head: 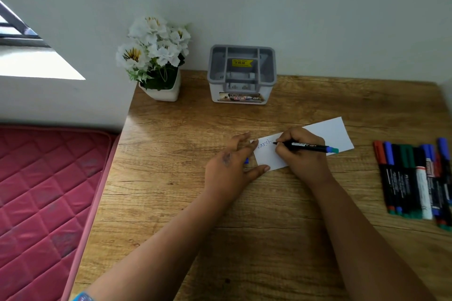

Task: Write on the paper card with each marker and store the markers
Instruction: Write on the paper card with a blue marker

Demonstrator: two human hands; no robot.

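At the middle of the wooden table [171,203], the right hand [303,154] pinches a black marker with a blue end [308,147], tip on the white paper card [335,129], while the left hand [230,168] at nine o'clock of it rests spread fingers on the card's edge, and the row of capped markers [413,178] lies at three o'clock.

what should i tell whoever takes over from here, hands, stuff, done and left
Right hand: grips a black marker, tip on the paper card, mid-word.
Left hand: fingers spread, pressing the card's left end flat. A small blue thing, maybe the cap, peeks out beside this hand.
Other markers: lying in a row at the right edge of the table, capped.
Grey holder: at the back by the wall, next to the flower pot; no markers seen in it.
Done: a few blue letters written.
Left: finish this word, write with each remaining marker, store them all.
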